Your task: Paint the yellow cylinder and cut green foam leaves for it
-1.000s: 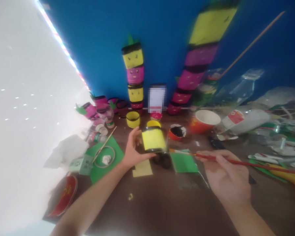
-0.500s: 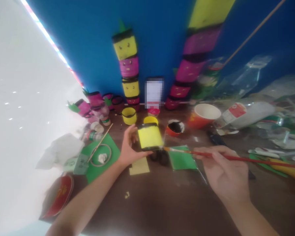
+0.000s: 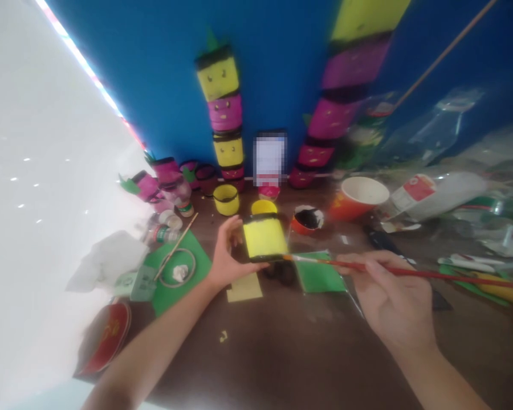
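My left hand is closed around a small yellow cup-like piece with black bands along its top and bottom edges, thumb beneath and fingers at its left side. A paintbrush with a long red handle is pinched in my right hand. Its bristle tip meets the lower right corner of the yellow piece, at the black band. Just beyond stands a small orange-red cup of black paint. Below the brush lies a green packet in clear wrapping.
Yellow cups stand behind the hands. Stacked yellow and magenta face pieces lean on the blue wall. At right are a large paper cup and plastic bottles. Green paper and a red-black object lie at left.
The view has shifted slightly. Both hands keep their holds, and the brush tip stays at the lower right edge of the yellow piece.
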### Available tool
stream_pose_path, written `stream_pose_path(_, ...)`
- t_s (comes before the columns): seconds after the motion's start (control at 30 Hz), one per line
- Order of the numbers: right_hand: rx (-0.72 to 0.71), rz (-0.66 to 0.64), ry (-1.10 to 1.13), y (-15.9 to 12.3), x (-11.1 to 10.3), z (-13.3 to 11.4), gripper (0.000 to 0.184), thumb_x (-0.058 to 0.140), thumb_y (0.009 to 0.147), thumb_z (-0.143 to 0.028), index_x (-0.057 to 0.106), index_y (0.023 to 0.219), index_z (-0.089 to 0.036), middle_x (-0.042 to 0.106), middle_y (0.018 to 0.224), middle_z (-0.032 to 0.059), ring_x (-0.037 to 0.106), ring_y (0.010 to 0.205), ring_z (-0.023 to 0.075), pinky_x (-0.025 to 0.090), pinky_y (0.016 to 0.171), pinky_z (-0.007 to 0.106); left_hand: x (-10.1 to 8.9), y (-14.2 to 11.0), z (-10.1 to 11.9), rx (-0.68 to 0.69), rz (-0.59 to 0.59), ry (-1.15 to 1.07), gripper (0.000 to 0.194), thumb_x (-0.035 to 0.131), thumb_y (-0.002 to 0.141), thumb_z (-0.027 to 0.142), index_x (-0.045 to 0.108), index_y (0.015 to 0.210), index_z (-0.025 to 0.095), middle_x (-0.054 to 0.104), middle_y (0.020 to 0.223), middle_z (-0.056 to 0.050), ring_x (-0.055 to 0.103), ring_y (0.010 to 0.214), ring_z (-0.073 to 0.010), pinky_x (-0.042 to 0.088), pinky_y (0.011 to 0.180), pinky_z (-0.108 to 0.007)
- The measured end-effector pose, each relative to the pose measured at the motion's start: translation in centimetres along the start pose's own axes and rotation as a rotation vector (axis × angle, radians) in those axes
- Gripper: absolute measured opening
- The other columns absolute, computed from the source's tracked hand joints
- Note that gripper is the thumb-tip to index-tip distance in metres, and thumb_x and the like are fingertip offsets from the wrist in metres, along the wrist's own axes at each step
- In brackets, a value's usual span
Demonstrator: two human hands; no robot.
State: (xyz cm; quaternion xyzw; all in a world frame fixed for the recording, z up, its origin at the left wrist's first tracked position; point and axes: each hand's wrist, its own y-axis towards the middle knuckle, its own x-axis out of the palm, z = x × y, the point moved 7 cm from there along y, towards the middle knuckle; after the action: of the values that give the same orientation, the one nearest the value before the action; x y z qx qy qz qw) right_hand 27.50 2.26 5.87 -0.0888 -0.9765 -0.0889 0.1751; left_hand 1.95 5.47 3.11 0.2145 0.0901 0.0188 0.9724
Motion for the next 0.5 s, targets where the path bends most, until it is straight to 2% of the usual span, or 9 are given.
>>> stream_pose_path(0.17,0.020,0.023,0.000,0.2,-0.3,0.1,0.004,0.069,0.069,-0.025,0.071,0.068,-0.021,0.071,0.069,0.0022,0.066,0.064,0.0142,0.054,0.064,0.025,-0.1,0.0,-0.1,0.002,0.012,-0.001,0.101,0.087,0.045,0.034,0.033,0.130,0.030,0.046,0.124,-0.009,0.050,0.099,-0.0226,0.040,0.074,-0.030)
stream_pose_path(0.3,0.007,0.058,-0.036,0.4,-0.7,-0.1,0.005,0.070,0.066,-0.026,0.070,0.064,-0.022,0.071,0.067,0.0034,0.065,0.061,0.0168,0.055,0.061,0.030,-0.1,0.1,-0.1,-0.009,0.015,-0.010,0.101,0.087,0.044,0.036,0.034,0.130,0.029,0.047,0.123,-0.008,0.050,0.098,-0.0222,0.040,0.074,-0.031)
stream_pose_path(0.5,-0.031,0.105,-0.014,0.2,-1.1,-0.7,0.002,0.069,0.066,-0.024,0.070,0.064,-0.022,0.068,0.066,0.0017,0.067,0.067,0.0179,0.056,0.070,0.033,-0.1,0.1,0.0,-0.006,0.017,0.009,0.101,0.087,0.044,0.036,0.034,0.130,0.029,0.047,0.123,-0.009,0.051,0.097,-0.0223,0.041,0.074,-0.031)
